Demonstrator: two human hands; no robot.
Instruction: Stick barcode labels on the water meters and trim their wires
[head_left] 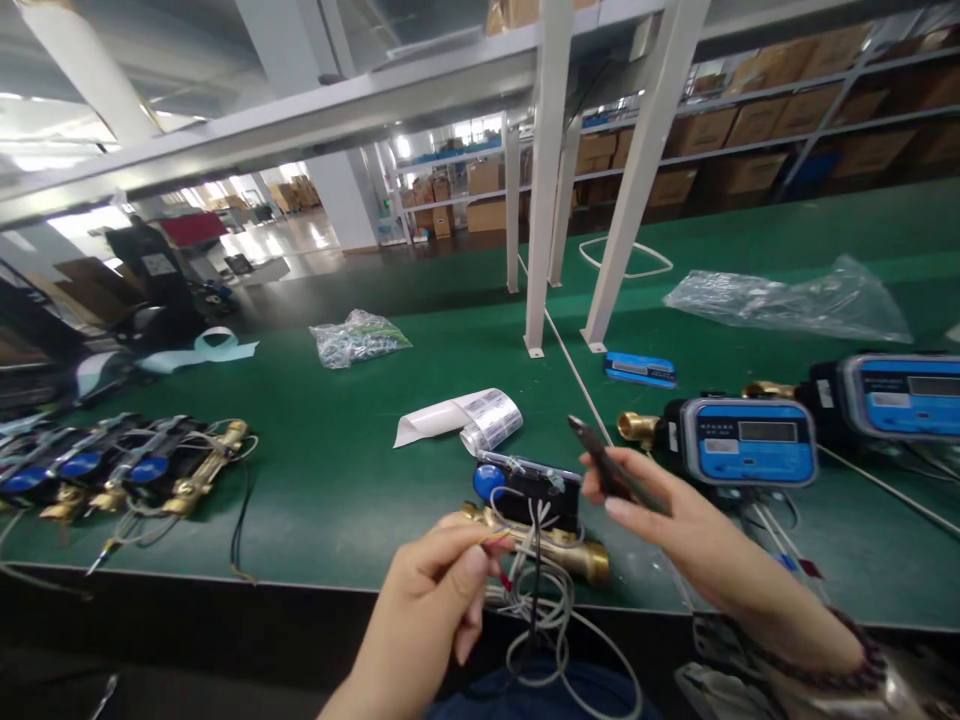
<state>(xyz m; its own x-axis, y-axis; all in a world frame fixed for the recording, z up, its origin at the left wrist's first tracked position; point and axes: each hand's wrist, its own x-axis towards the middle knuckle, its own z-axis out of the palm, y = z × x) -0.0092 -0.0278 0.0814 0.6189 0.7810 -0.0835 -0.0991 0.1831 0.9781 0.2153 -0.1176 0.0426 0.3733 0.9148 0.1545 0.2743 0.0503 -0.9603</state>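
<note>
My left hand (431, 590) pinches thin red and yellow wires (497, 538) between thumb and fingers. Beside it, a brass-bodied flow meter (592, 562) with a black housing and blue round cap lies at the table's front edge. Its grey cable (566, 630) hangs in loose loops below that edge. Dark pliers (594, 440) are gripped in my right hand (660, 500), their jaws pointing up and left above the meter. Whether the jaws are apart is hard to make out. Just behind the meter is a curled sheet of printed labels (495, 418).
Two meters with blue display faces (750, 440) stand at right, a loose blue panel (640, 369) behind them. Several brass meters (202, 475) line the left. Plastic bags (356, 340) lie farther back. White shelf posts (544, 200) rise from the green table (322, 510).
</note>
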